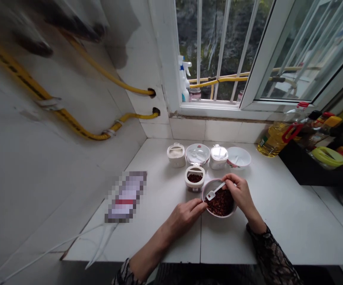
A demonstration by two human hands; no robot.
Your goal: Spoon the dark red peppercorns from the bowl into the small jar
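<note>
A white bowl [204, 188] of dark red-brown dried bits, of a kind I cannot make out, stands on the white tiled counter [159, 186]. My right hand [239, 194] pinches the handle of a small white spoon [211, 195], tilted over the bowl with its scoop at the left side. My left hand [186, 215] reaches in from the lower left, its closed fingertips at the bowl's left rim. Whether those fingers grip the rim is hidden. Just behind is a small lidded seasoning jar [194, 184] with similar dark bits inside.
Behind stand two more seasoning jars [176, 156], a clear-looking bowl [197, 152] and a white bowl [239, 157]. An oil bottle [272, 136] and a black box [296, 164] of bottles are at the right. A blurred-out flat object [125, 198] and white cable [100, 245] lie left.
</note>
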